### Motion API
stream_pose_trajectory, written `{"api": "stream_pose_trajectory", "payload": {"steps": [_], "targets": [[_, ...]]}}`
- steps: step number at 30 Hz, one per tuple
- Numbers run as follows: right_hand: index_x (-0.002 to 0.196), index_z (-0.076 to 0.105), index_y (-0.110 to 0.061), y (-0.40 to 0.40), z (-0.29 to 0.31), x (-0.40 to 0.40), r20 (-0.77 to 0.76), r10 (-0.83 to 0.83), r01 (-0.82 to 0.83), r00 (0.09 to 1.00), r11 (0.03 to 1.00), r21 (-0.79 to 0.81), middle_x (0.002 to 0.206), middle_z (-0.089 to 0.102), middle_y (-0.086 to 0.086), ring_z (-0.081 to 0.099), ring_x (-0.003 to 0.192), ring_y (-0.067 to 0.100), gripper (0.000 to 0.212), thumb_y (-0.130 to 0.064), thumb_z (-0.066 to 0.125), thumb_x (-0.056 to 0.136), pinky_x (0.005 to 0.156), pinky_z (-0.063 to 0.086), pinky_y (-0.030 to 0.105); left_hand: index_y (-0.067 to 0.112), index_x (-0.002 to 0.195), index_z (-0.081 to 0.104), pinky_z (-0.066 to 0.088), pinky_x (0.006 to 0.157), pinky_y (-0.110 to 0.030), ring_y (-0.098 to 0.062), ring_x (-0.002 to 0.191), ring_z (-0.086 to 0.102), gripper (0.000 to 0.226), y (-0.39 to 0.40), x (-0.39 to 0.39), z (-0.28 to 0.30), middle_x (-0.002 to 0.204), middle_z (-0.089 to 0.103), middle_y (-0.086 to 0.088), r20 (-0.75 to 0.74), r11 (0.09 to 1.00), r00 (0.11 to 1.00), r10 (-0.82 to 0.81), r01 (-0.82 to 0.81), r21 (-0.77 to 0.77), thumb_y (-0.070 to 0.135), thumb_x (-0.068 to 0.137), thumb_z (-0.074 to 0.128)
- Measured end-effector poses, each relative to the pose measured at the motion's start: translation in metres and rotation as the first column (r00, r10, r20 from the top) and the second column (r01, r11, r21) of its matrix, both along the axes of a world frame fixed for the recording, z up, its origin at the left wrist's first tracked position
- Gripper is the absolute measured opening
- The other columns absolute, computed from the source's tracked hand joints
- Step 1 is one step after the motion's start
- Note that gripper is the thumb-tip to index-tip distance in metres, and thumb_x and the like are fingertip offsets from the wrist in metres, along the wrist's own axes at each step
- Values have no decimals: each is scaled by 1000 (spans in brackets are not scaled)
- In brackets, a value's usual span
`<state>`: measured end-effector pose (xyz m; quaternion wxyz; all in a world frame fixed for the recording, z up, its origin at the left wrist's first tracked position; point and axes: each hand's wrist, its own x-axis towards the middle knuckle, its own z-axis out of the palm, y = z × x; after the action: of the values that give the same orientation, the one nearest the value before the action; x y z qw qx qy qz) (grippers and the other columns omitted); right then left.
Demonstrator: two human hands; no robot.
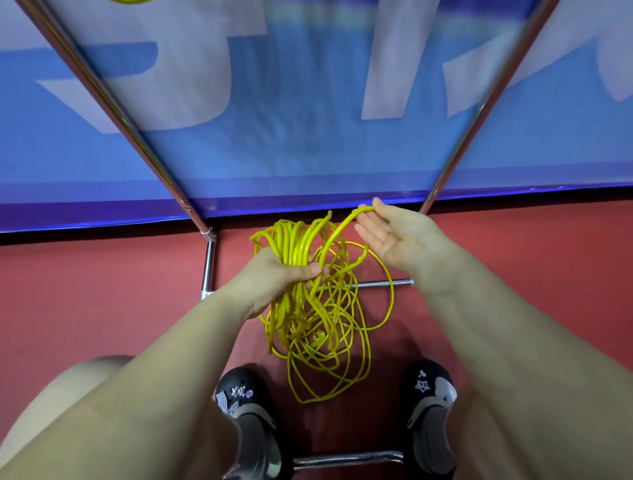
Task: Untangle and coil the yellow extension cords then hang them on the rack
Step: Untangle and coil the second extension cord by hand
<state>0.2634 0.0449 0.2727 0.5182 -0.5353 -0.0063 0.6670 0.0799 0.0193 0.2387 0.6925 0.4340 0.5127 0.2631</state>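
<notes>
A yellow extension cord [318, 329] hangs in a loose tangle above the red floor between my feet. My left hand [274, 274] grips a bundle of several coiled loops at their middle, with the loops fanning up above my fist. My right hand [390, 233] is palm up with fingers nearly straight, and one strand arcs from the bundle up over its fingertips. The chrome rack [476, 113] rises in front of me with two slanted poles. A bit of another yellow cord [132, 1] shows at the top edge.
A blue and white banner [308, 102] stands behind the rack. The rack's chrome base bars lie on the floor: one upright stub at the left [208, 263], a crossbar [387, 283] behind the cord, another [346, 459] between my black shoes.
</notes>
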Motion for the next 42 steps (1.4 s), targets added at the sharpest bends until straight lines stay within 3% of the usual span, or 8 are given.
{"api": "stream_pose_trajectory", "payload": {"steps": [5, 9, 12, 16, 25, 30, 34, 42], "targets": [[92, 56, -12, -5, 8, -5, 277, 310, -344, 909, 935, 82, 85, 65, 6, 65, 72, 15, 9, -20, 57, 92, 69, 54, 29, 3, 86, 62, 58, 66, -38, -18, 61, 67, 6, 9, 0, -1, 72, 70, -10, 94, 957, 954, 285, -277, -91, -3, 85, 60], [83, 63, -15, -27, -8, -24, 772, 516, -756, 370, 650, -72, 70, 63, -5, 60, 59, 6, 11, -24, 68, 84, 63, 49, 25, 7, 71, 72, 56, 63, -35, -18, 54, 63, 24, 15, -2, 0, 65, 68, -8, 182, 901, 888, 422, -390, -188, 1, 88, 56], [94, 67, -15, -35, -25, -34, 874, 467, -828, 130, 537, -163, 79, 63, -5, 57, 69, 7, 22, -27, 74, 77, 76, 50, 29, 5, 85, 66, 55, 56, -29, -16, 53, 61, 15, 16, -3, 1, 65, 66, -6, 211, 889, 871, 443, -398, -226, 5, 91, 53], [102, 65, -17, -34, -34, -35, 916, 400, -852, 6, 481, -205, 94, 57, -4, 54, 86, 9, 27, -27, 72, 79, 88, 47, 31, 7, 87, 64, 55, 60, -30, -17, 58, 60, 15, 17, -8, 3, 70, 65, -6, 249, 881, 856, 453, -387, -271, 9, 93, 50], [74, 51, -29, -26, -25, -25, 917, 387, -880, 100, 465, -100, 67, 49, -10, 45, 56, 4, 19, -24, 65, 86, 62, 42, 25, 8, 83, 66, 57, 56, -36, -17, 53, 65, 14, 22, -11, 7, 62, 67, -4, 205, 828, 807, 554, -509, -234, 8, 91, 54], [78, 46, -22, -28, -24, -14, 810, 562, -908, -166, 234, -348, 61, 48, -10, 45, 53, 8, 18, -25, 57, 92, 53, 37, 21, 6, 83, 67, 56, 51, -30, -14, 53, 64, 14, 32, -25, 8, 63, 65, -4, 216, 737, 706, 674, -624, -261, 7, 91, 55], [85, 46, -25, -27, -21, -5, 830, 557, -908, -17, 338, -246, 76, 61, -1, 59, 67, 17, 21, -7, 55, 91, 62, 47, 28, 11, 68, 73, 54, 63, -33, -11, 53, 63, 31, 34, -32, 6, 68, 66, -1, 221, 753, 721, 656, -610, -247, 12, 93, 55], [97, 51, -17, -19, 5, -13, 527, 473, -643, 706, 741, 195, 80, 61, 5, 67, 54, 13, 7, -11, 50, 94, 53, 55, 26, 4, 77, 69, 51, 48, -23, -11, 45, 53, 19, 20, -16, 6, 56, 59, -2, 131, 868, 865, 484, -456, -198, 13, 90, 58]]}}
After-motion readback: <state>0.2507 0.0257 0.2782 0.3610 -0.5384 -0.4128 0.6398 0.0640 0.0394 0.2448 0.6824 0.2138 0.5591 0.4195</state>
